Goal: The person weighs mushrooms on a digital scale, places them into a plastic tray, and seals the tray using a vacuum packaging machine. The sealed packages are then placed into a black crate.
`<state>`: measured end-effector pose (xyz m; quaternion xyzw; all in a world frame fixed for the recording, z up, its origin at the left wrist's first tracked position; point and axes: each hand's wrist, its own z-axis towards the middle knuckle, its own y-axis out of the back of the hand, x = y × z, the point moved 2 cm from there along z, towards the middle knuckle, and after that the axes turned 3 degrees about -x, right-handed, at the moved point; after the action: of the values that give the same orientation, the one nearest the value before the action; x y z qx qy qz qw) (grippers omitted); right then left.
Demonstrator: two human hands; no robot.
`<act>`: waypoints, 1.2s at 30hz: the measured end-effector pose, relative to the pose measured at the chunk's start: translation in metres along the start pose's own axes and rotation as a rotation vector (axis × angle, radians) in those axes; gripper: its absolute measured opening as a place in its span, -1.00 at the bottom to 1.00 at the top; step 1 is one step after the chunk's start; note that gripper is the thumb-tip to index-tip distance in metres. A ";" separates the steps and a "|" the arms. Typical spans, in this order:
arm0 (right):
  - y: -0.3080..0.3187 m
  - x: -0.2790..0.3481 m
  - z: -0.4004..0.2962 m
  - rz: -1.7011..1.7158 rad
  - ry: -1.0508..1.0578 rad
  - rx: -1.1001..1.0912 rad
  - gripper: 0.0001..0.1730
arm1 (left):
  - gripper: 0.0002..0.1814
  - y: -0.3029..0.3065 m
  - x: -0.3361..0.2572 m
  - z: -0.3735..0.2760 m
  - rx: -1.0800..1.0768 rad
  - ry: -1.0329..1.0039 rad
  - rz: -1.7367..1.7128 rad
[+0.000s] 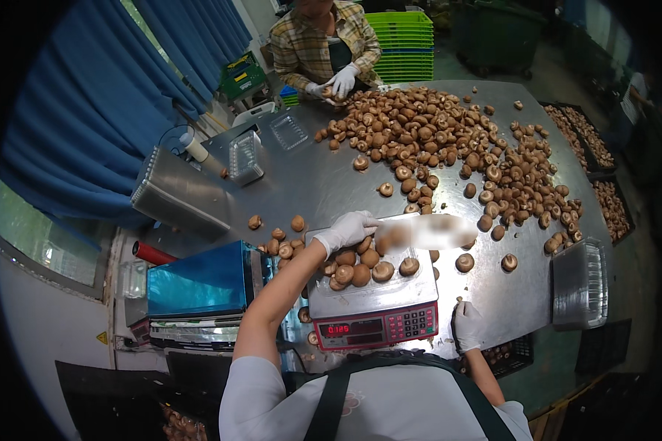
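My left hand [350, 229], in a white glove, reaches over the far side of a digital weighing scale [375, 303]. Brown mushrooms [361, 274], shiitake by their look, lie on its metal pan beside and below that hand. A blurred patch past the fingertips hides whether they grip anything. My right hand [468, 325], gloved too, is at the table's near edge, right of the scale, with fingers curled. A small mushroom piece [459, 299] shows at its fingertips; whether it is held is unclear. Red digits glow on the scale's display.
A large mushroom heap [419, 124] covers the far part of the steel table [320, 182]. Opposite me, a person [325, 49] in white gloves handles a mushroom. Stacked clear plastic trays [579, 284] stand at right, more trays [179, 190] at left, near a blue-topped machine [198, 281].
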<state>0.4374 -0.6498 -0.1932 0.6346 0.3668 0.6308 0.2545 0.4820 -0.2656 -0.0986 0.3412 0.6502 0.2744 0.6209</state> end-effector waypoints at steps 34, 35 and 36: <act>0.026 0.068 0.070 0.467 0.159 0.165 -0.63 | -0.71 0.021 -0.007 -0.242 -0.683 0.598 -0.446; 0.033 0.085 0.068 0.464 0.201 0.172 -0.64 | -0.72 0.019 -0.008 -0.239 -0.647 0.603 -0.470; 0.039 0.103 0.066 0.434 0.195 0.175 -0.67 | -0.71 0.016 -0.009 -0.232 -0.619 0.581 -0.416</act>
<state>0.5011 -0.5836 -0.1040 0.6542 0.2982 0.6947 0.0207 0.2531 -0.2476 -0.0625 -0.0886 0.7392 0.4092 0.5276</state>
